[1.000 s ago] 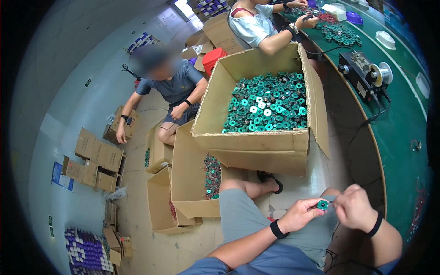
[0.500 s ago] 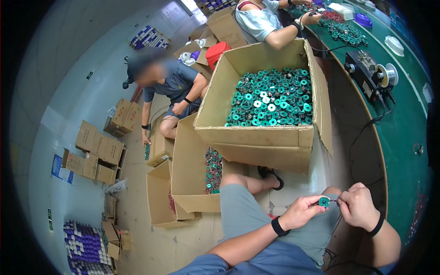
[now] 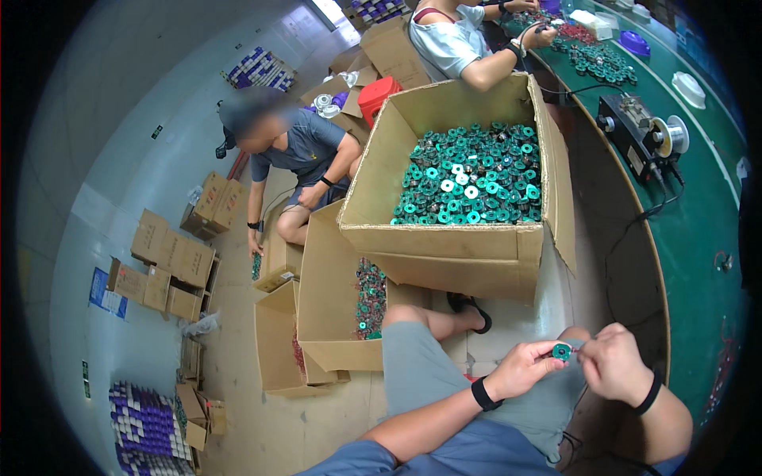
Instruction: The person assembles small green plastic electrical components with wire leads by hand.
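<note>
My left hand [image 3: 525, 371] pinches a small round green circuit board [image 3: 561, 351] between thumb and fingers, above my lap. The board has a dark centre. Just right of it, my right hand [image 3: 615, 365] is closed, its fingertips close to the board's edge. A short, thin reddish strand, perhaps a wire, shows between the board and those fingertips. What the right fingers grip is too small and hidden to make out. Ahead of my knees stands a large open cardboard box [image 3: 444, 246], filled with many similar round green boards [image 3: 468, 178].
Along the right runs a green workbench [image 3: 694, 262], with a black soldering unit [image 3: 635, 139] and a wire spool [image 3: 673, 135] on it. More open boxes [image 3: 333, 353] stand to the left. One co-worker [image 3: 298, 151] sits left; another [image 3: 452, 44] works at the bench's far end.
My right hand has come slightly left and down, nearer the circuit board. The board stays in my left hand, and the seated co-worker's forearm has shifted a little.
</note>
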{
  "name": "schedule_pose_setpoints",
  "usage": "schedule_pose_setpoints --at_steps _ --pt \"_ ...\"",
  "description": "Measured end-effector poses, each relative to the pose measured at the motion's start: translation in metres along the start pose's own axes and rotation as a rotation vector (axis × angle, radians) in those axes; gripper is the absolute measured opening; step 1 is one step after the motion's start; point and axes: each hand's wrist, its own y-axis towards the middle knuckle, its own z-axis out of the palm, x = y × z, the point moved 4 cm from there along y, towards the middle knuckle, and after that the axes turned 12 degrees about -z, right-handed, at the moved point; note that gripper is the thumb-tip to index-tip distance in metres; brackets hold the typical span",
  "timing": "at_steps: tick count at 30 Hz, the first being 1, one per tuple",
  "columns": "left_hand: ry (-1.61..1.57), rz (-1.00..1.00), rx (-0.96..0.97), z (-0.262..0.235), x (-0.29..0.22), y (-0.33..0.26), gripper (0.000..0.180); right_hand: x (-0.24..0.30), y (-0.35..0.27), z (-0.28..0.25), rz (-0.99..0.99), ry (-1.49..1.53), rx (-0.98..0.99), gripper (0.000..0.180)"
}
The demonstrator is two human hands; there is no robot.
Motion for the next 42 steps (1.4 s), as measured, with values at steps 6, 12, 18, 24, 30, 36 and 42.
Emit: schedule_pose_setpoints --at_steps 6,12,18,24,30,36,42 --pt "0.009 0.014 -0.017 -0.001 -0.01 -0.008 0.034 0.001 0.003 -0.006 0.022 0.014 0.061 0.002" --pt "-0.009 -0.074 0.02 -0.007 0.009 0.005 0.032 -0.006 0.003 0.003 0.001 -0.017 -0.042 0.006" --pt "-0.064 -0.038 -0.01 -0.011 0.02 0.011 0.032 -0.011 0.001 0.012 -0.011 0.05 -0.032 0.004" --pt "-0.107 -0.069 0.076 -0.004 0.022 0.03 0.033 -0.029 -0.007 0.011 -0.08 -0.026 -0.035 0.008" --pt "-0.092 0.003 -0.021 0.007 0.058 0.081 0.029 -0.071 -0.045 0.045 -0.085 -0.091 0.077 0.007" --pt "-0.038 -0.024 -0.043 0.0 0.065 0.115 0.028 -0.105 -0.053 0.067 -0.129 0.01 0.079 0.013" --pt "-0.105 -0.021 -0.071 0.012 0.069 0.125 0.026 -0.121 -0.063 0.068 -0.147 0.087 0.009 0.01"
